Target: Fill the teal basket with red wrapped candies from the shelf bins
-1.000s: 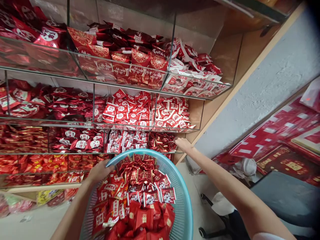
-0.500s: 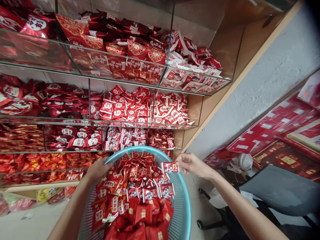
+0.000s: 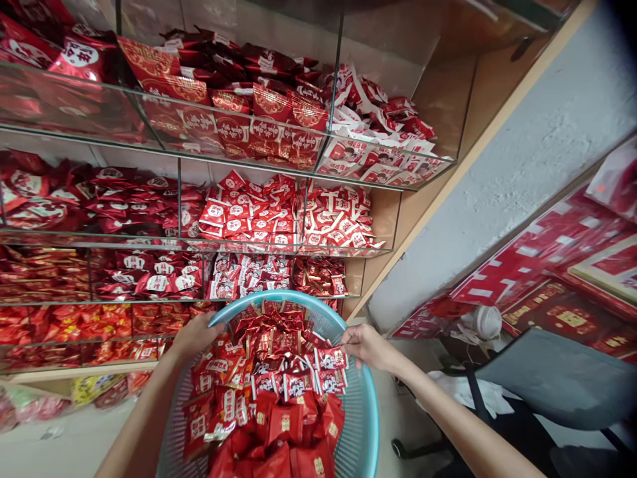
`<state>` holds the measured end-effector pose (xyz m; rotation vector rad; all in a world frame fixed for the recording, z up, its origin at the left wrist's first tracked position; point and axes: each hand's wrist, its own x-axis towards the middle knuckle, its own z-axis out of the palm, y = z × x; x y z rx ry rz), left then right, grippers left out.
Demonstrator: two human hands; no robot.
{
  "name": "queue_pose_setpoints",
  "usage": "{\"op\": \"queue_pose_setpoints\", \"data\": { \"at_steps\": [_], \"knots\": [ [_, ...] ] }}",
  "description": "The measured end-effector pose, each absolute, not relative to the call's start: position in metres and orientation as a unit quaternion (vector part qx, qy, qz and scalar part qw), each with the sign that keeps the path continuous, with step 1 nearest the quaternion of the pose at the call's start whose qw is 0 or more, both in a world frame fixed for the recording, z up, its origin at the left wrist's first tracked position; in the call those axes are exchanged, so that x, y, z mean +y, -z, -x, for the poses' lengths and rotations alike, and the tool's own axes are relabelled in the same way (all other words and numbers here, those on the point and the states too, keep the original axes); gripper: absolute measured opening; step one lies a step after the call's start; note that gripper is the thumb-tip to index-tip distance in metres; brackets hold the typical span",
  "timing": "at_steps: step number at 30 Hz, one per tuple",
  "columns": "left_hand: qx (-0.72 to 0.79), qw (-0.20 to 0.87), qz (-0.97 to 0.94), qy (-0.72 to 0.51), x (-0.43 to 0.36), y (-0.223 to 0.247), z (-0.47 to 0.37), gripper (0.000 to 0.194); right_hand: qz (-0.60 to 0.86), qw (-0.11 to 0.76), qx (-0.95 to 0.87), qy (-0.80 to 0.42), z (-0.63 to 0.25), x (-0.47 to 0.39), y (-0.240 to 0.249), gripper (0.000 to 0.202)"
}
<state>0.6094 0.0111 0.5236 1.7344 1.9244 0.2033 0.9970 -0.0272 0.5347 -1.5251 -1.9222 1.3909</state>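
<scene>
A blue plastic basket (image 3: 371, 405) full of red candy packets (image 3: 285, 425) is at the bottom centre. My left hand (image 3: 196, 336) is closed on the basket's upper left rim. At the upper right rim, my right hand (image 3: 365, 345) pinches the right end of a small red-and-white packet (image 3: 332, 358). This packet lies level with the pile, just above a similar packet (image 3: 332, 381) inside the basket.
Glass-fronted shelves (image 3: 239, 245) of red packets rise behind the basket. A grey wall (image 3: 542, 166) stands at the right, with red boxes (image 3: 572, 315) against it. An office chair (image 3: 562, 378) is at the lower right, and bagged goods (image 3: 99, 388) lie under the shelves.
My right hand has moved slightly left and down, bringing the pinched packet from over the basket's right rim onto the pile. My left hand stays on the rim.
</scene>
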Motion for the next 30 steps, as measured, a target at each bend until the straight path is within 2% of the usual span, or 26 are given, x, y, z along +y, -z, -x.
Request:
{"op": "queue_pose_setpoints", "data": {
  "at_steps": [6,13,22,30],
  "knots": [
    [0.719,0.260,-0.640,-0.073,0.011,-0.524,-0.610,0.022,0.567,0.153,-0.706,-0.396,-0.989,-0.039,-0.549,0.025],
    [0.720,0.259,-0.639,-0.078,0.010,-0.526,-0.611,0.024,0.572,0.126,-0.723,-0.367,-0.991,-0.048,-0.567,0.026],
    [0.720,0.269,-0.631,-0.101,0.010,-0.526,-0.611,0.022,0.489,0.195,-0.638,-0.562,-0.974,-0.040,-0.561,0.033],
    [0.720,0.275,-0.629,-0.099,0.010,-0.524,-0.610,0.023,0.492,0.201,-0.582,-0.616,-0.942,-0.035,-0.533,0.036]
  ]
}}
